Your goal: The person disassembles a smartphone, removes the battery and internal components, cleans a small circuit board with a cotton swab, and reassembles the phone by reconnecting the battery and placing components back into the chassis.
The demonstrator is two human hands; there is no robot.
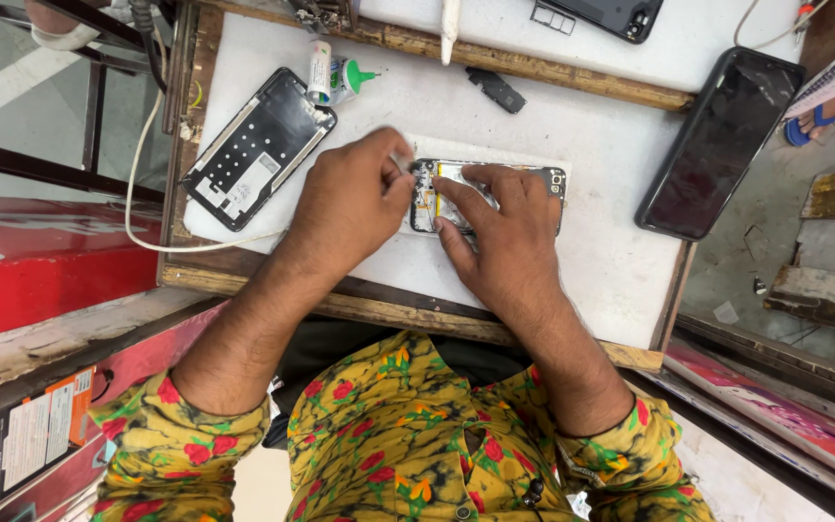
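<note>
We're looking straight down at the white surface (591, 251), and the opened phone (488, 196) lies flat near its middle, insides up, on a pale mat. Our right hand (500, 237) lies spread over the phone, fingers pressing on the exposed parts and pinning it down, gripping nothing. Our left hand (345, 208) is at the phone's left end, fingertips pinched on a small pale thing (401, 161); it's too small for us to say what it is.

Off to the left, well apart, a black back cover (258, 150) lies tilted, inner side up. Just beyond it a small bottle with a green nozzle (340, 77) lies on its side. To the right, a black phone (719, 143) rests screen up at the surface's edge. A small dark part (497, 89) sits near the far wooden strip (572, 68).
</note>
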